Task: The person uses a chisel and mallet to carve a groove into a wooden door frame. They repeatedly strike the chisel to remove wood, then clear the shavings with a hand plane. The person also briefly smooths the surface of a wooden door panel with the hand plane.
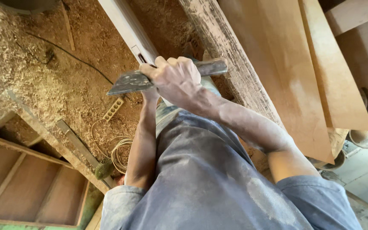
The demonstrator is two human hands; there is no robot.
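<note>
Dusty blue shirt [209,187] fills bottom centre. Above it, both hands clamped on a flat metal blade [128,82] at frame centre: right hand [177,81] fisted over mid-blade, left hand [151,94] mostly hidden behind, grip unclear. Probably doubled up for force. Blade sticks out left & right of fists, w/ planks [277,72] upper right, sawdust [30,72] upper left.

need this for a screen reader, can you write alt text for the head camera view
Looking down a person's dusty grey shirt, both hands grip a flat metal blade: the right hand wraps over its middle, the left hand is mostly hidden beneath. Sawdust covers the floor, a coiled cord lies there, and wooden boards lean at right.
</note>
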